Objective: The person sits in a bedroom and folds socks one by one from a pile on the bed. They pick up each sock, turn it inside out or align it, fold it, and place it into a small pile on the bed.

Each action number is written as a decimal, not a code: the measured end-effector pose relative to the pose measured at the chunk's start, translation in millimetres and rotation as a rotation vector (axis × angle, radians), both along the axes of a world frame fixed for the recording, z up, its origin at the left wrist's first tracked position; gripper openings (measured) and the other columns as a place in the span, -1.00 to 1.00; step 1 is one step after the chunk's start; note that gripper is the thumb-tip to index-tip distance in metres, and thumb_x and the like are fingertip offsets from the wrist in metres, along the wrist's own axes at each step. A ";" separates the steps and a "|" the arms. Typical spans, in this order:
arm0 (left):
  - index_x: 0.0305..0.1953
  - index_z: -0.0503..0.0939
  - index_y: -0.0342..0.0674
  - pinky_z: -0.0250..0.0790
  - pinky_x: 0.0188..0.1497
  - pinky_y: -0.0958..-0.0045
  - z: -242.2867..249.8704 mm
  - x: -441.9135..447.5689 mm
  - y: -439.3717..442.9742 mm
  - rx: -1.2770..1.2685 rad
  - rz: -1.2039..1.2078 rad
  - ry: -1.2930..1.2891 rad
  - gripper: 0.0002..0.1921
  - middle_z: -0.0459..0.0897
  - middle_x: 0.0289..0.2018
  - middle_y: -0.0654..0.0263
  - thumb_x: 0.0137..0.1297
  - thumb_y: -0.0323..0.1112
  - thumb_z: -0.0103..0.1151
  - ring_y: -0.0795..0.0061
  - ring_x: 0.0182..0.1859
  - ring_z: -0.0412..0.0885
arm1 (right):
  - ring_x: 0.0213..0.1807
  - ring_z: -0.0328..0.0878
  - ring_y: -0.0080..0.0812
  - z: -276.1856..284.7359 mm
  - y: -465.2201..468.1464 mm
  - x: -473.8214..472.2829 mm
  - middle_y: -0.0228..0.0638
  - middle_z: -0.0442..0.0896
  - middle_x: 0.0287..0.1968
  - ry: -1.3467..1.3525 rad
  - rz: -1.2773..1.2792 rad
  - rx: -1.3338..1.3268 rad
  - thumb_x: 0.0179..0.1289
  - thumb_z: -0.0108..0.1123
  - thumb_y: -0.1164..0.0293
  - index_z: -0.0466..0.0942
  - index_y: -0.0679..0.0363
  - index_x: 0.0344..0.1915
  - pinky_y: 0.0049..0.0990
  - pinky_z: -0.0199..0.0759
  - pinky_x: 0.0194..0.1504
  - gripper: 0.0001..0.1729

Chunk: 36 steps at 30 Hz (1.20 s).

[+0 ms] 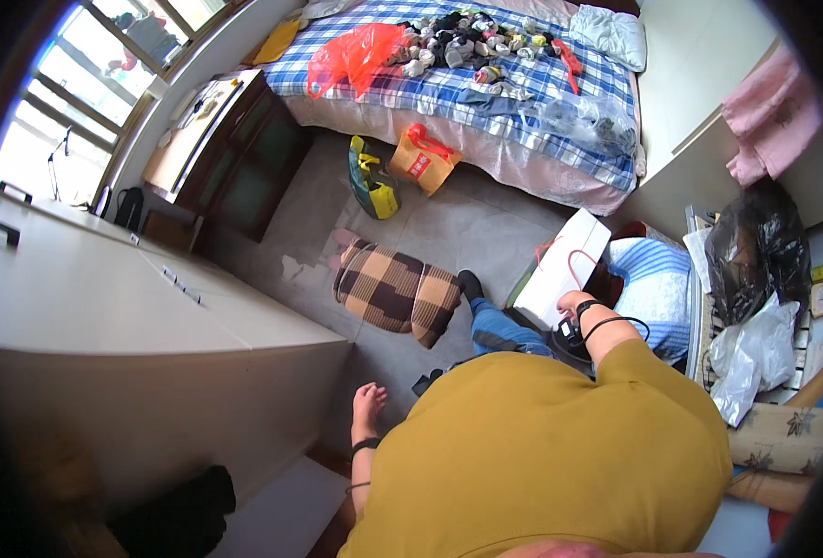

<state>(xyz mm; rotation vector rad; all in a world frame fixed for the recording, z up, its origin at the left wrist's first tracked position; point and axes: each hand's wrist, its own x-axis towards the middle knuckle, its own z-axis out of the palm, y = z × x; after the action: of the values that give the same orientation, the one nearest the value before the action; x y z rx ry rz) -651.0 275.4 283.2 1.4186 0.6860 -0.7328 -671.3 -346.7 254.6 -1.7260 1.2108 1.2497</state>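
My left hand (370, 401) hangs low beside my body, fingers loosely curled and slightly apart, holding nothing. My right hand (574, 303) is at the near edge of a white box (561, 272) with red cord handles. One cord runs down to this hand, but its grip is not clear. A blue-and-white striped textile (652, 293) lies just right of the box. Ahead on the floor is a brown-and-black checked covered stool or bundle (397, 289). Further off stand a green-and-yellow bag (373, 181) and a tan bag with red handles (425, 164).
The bed (411, 91) carries a heap of socks (453, 42), a red plastic bag (356, 56) and clear plastic (593, 118). A white cabinet (160, 314) stands left. At right are a black plastic bag (760, 244) and a white one (757, 349).
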 end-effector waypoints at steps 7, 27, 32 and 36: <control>-0.11 0.45 -0.19 0.37 -0.39 0.45 -26.9 -18.1 -42.5 0.111 -0.418 0.022 -0.79 0.62 -0.29 0.27 0.30 -0.26 -0.03 0.48 -0.38 0.56 | -0.36 0.53 -0.31 -13.0 -36.2 135.8 -0.13 0.60 -0.28 -0.227 -0.052 0.146 0.15 0.04 0.19 0.50 0.23 -0.15 -0.28 0.41 -0.38 -0.62; 0.09 0.33 -0.24 0.37 0.03 0.24 -4.5 106.6 -151.2 0.021 -0.072 0.059 -0.61 0.52 -0.03 0.10 0.31 -0.20 0.01 0.21 -0.01 0.52 | -0.34 0.50 -0.36 58.4 -172.4 187.4 -0.17 0.59 -0.25 -0.117 -0.195 0.127 0.19 0.05 0.14 0.53 0.17 -0.16 -0.35 0.38 -0.33 -0.63; 0.04 0.37 -0.25 0.39 -0.03 0.27 -11.0 88.7 -180.8 0.125 -0.386 0.142 -0.65 0.54 -0.10 0.14 0.30 -0.22 0.02 0.27 -0.08 0.53 | -0.45 0.60 -0.06 44.2 -207.8 177.5 0.15 0.56 -0.29 -0.027 -0.342 0.117 0.26 0.04 0.24 0.31 0.31 -0.03 -0.11 0.47 -0.50 -0.59; 0.00 0.40 -0.25 0.41 -0.08 0.30 -12.0 102.6 -190.1 0.203 -0.413 0.198 -0.68 0.56 -0.16 0.17 0.29 -0.24 0.03 0.32 -0.14 0.54 | -0.37 0.49 -0.30 33.2 -218.3 208.3 -0.11 0.56 -0.27 -0.066 -0.308 0.077 0.19 0.07 0.19 0.49 0.26 -0.08 -0.26 0.35 -0.44 -0.59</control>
<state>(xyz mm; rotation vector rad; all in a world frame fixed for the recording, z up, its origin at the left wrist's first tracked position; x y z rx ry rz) -548.4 85.3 271.2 1.7141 0.6388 -1.1647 -463.0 -565.0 287.8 -1.4483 1.3133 1.0342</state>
